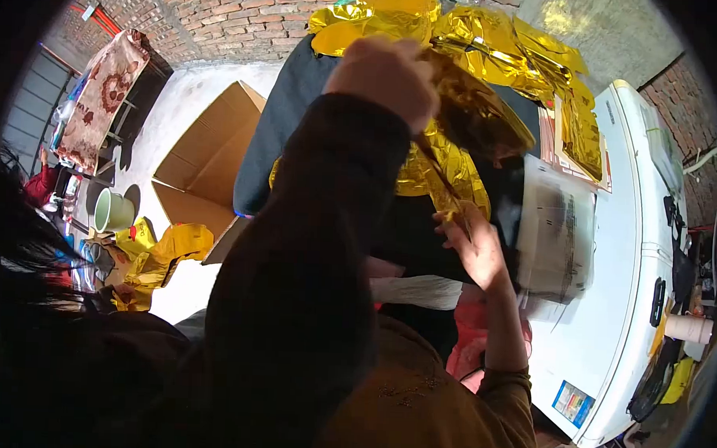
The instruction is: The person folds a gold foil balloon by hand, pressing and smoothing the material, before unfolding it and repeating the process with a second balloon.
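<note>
My left hand (pixel 389 76), blurred by motion, is raised near the top middle with its fingers curled; what they hold, if anything, is hidden. A dark, glossy part of gold film hangs just right of it. Lower down, my right hand (pixel 478 248) pinches the narrow lower end of the gold film (pixel 447 187). More crumpled gold film (pixel 491 51) lies spread over a black-covered surface (pixel 271 130) behind both hands. Beside my right hand is a stack of clear plastic bags (pixel 560 231).
A white freezer (pixel 600 311) stands at the right. Left are an open cardboard box (pixel 207 155), a pale green bucket (pixel 114 211) and gold film (pixel 172 257) on the floor. Another person's red sleeve (pixel 40 188) shows at the far left, near a patterned cloth-covered table (pixel 102 104).
</note>
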The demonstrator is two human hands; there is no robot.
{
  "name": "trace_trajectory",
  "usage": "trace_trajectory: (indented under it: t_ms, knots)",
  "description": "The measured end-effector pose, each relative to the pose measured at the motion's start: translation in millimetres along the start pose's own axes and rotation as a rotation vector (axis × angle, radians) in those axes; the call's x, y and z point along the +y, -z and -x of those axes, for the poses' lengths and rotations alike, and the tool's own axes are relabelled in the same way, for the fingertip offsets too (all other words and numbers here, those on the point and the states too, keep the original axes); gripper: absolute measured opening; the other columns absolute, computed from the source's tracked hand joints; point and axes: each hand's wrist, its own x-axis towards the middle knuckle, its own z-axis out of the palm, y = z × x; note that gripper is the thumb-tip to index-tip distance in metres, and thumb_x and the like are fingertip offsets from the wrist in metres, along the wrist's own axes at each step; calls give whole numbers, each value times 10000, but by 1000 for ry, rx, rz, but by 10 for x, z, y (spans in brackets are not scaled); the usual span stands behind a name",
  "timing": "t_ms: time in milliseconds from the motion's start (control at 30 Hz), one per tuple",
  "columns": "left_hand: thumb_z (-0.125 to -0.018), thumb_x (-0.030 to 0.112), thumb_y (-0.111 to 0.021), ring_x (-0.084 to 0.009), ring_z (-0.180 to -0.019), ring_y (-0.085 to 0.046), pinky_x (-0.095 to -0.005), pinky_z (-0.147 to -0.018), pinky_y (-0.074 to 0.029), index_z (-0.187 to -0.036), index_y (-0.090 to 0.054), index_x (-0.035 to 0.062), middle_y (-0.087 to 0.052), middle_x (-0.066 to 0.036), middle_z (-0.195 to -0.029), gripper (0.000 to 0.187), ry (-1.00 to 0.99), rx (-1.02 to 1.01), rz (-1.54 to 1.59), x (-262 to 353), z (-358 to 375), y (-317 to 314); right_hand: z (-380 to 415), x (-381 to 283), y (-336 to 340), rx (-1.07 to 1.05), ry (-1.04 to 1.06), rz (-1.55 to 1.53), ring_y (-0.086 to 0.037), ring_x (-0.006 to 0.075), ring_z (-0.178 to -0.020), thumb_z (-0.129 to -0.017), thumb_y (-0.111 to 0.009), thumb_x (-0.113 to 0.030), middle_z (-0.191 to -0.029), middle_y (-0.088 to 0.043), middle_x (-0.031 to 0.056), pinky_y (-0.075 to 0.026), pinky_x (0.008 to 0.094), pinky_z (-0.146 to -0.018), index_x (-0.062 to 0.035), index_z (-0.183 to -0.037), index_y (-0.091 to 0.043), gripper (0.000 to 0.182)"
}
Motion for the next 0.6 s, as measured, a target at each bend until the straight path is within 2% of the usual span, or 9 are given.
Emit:
trace_trajectory:
  t_ms: [67,100,133,167,300,333,433,567,600]
  knots:
    - [-916,214,-708,-224,-944,-719,-386,-755,-617,-883,-795,176,-726,26,-1015,100,77,33,128,-1,365,-564,53,-181,-54,-101,-128,-202,-726,187,-1027,-1055,-620,-105,-1199,-745,127,-576,323,-881,-17,-1346,-603,304]
    - [-953,280,-685,-240,-1011,-730,-406,-824,-612,-1023,-803,195,-752,16,-1134,163,323,-350,133,337,300,-108,73,-194,-114,-108,-109,-219,-720,184,-1014,-1056,-614,-101,-1196,-745,120,-575,318,-871,-15,-1366,-593,323]
    - [-995,329,-638,-280,-1089,-729,-419,-908,-596,-1173,-777,213,-746,-37,-1232,254,566,-514,428,439,447,-419,89,-193,-166,-116,-90,-236,-715,181,-1001,-1056,-608,-97,-1192,-745,113,-574,313,-861,-12,-1386,-583,342]
    - [-1036,318,-593,-284,-1177,-709,-406,-976,-575,-1277,-740,246,-683,-59,-1402,291,554,-607,461,541,632,-531,95,-189,-193,-125,-72,-254,-710,177,-988,-1056,-603,-93,-1188,-745,107,-573,307,-851,-10,-1407,-572,362]
    - [-1046,297,-550,-303,-1250,-670,-487,-971,-567,-1323,-710,249,-624,-89,-1492,323,392,-514,402,817,1289,-867,117,-146,-283,-205,-80,-145,-705,203,-976,-1046,-630,-188,-1158,-742,129,-565,350,-877,8,-1431,-554,438]
    - [-1060,292,-531,-299,-1356,-609,-498,-988,-561,-1398,-648,215,-531,-111,-1582,365,361,-606,400,813,1331,-859,118,-168,-284,-207,-73,-131,-709,197,-998,-1053,-620,-173,-1172,-732,124,-575,341,-868,18,-1418,-559,416]
    - [-1026,245,-612,-249,-1325,-626,-392,-986,-569,-1362,-671,183,-580,-68,-1518,347,460,-395,386,958,1569,-1105,117,-208,-266,-196,-72,-86,-708,199,-997,-1053,-617,-167,-1154,-716,126,-577,339,-845,37,-1379,-575,386]
    - [-1086,223,-580,-234,-1192,-673,-401,-1035,-547,-1472,-490,66,-652,-128,-1390,426,1451,-79,1977,945,2642,-1096,112,-238,-208,-142,-99,18,-687,223,-891,-1026,-645,-214,-1048,-724,156,-541,376,-817,32,-1333,-592,397]
    - [-1096,222,-572,-227,-1167,-679,-393,-1035,-545,-1484,-469,52,-661,-134,-1372,436,1546,-12,2131,985,2663,-950,112,-281,-195,-132,-100,54,-685,221,-884,-1026,-645,-213,-1042,-722,160,-540,378,-808,33,-1322,-594,388]
